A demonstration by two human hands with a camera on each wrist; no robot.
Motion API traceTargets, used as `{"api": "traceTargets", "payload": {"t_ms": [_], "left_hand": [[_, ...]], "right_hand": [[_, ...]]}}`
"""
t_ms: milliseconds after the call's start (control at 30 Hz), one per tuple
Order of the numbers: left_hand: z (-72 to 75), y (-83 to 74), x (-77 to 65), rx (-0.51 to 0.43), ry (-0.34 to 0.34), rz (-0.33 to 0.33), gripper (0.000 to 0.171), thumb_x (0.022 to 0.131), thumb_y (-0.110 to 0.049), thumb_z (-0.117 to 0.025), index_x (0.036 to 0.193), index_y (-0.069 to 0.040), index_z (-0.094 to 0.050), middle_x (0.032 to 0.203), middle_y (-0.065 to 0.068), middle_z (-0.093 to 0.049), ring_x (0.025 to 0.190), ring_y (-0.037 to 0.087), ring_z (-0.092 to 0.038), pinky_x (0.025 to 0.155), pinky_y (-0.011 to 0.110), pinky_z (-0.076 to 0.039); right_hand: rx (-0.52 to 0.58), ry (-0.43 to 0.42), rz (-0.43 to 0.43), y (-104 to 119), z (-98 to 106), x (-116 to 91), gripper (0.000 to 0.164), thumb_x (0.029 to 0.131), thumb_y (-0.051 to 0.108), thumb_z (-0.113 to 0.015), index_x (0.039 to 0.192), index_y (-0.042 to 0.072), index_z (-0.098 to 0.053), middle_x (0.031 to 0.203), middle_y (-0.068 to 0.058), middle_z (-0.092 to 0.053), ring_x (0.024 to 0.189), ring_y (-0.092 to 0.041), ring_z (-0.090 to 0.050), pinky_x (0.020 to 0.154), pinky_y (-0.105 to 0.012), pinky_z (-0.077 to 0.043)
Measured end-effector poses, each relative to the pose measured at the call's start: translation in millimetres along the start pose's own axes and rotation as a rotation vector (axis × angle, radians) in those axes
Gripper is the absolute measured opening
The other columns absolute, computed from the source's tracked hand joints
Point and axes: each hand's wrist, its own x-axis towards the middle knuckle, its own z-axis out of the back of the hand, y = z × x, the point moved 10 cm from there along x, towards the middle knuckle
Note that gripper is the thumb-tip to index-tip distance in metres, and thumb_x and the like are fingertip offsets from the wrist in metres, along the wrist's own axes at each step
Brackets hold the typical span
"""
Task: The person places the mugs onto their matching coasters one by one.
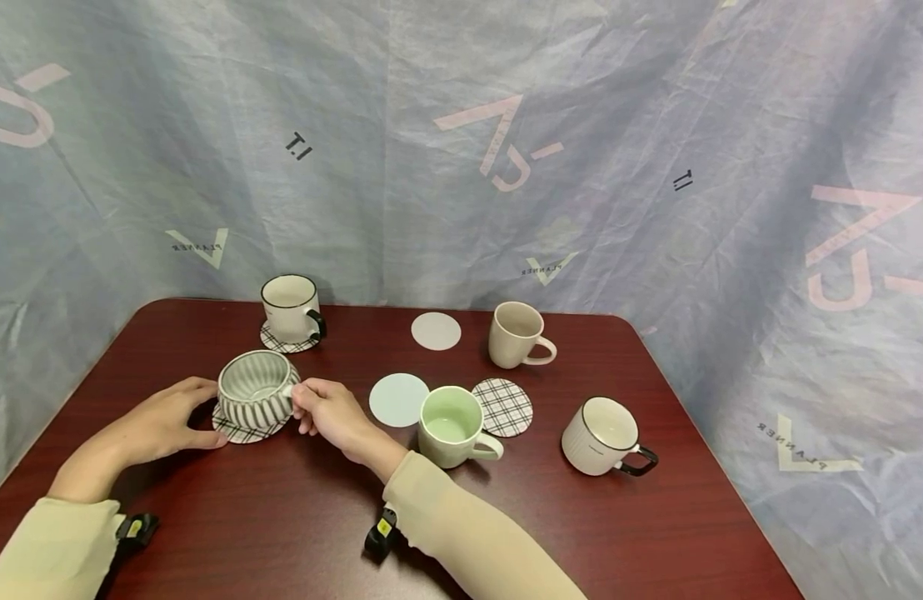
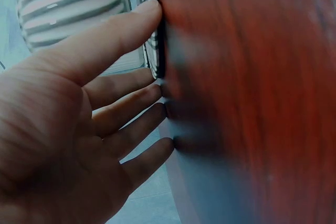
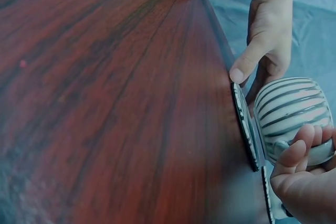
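Across a dark red-brown worktop (image 1: 296, 533), streaked with wood grain and rounded at its far corners, mugs and round coasters stand before a creased grey-blue cloth (image 1: 341, 192). This cloth hangs behind the far edge and down both sides, printed with pale pink shapes, cream V marks and small mirrored lettering. At the left of the surface, the right hand (image 1: 341, 417) grips a striped mug (image 1: 244, 408) by its handle, over a plaid coaster (image 1: 240, 435); whether the base touches is hard to tell. The left hand (image 1: 157, 421) has its fingers (image 2: 147, 163) spread and released, thumb tip at that coaster's rim. Beyond, a black-rimmed mug (image 1: 291, 312) sits on another plaid coaster (image 1: 285, 345). Two white coasters (image 1: 436, 331) lie flat around the middle, one far, one nearer; beside the nearer, a green mug (image 1: 439, 446) stands close to a third plaid coaster (image 1: 502, 408). Directly on the wood at the right stand a beige mug (image 1: 510, 337) and a ribbed white mug (image 1: 589, 446).
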Motion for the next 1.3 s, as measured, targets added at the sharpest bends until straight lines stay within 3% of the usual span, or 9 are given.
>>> {"api": "traceTargets", "payload": {"t_ms": [667,1300], "left_hand": [[-1.4,3.2,0.9,-0.003,0.001,0.01,0.086,0.079,-0.038,-0.093,0.135,0.017,-0.06,0.137,0.036,-0.055,0.125,0.055,-0.055,0.101,0.068,-0.047],[1.1,2.8,1.1,-0.044,-0.021,0.002,0.083,0.077,-0.038,-0.095,0.134,0.013,-0.063,0.134,0.033,-0.057,0.124,0.053,-0.057,0.099,0.067,-0.048]], "right_hand": [[-0.019,-0.008,0.0,-5,-10,7,0.031,0.109,0.017,-0.057,0.086,-0.002,-0.062,0.074,0.004,-0.056,0.057,-0.006,-0.054,0.056,-0.018,-0.044],[-0.003,0.04,0.001,-8,-15,7,0.032,0.109,0.018,-0.056,0.086,-0.003,-0.06,0.075,0.004,-0.055,0.059,-0.006,-0.055,0.058,-0.018,-0.046]]}}
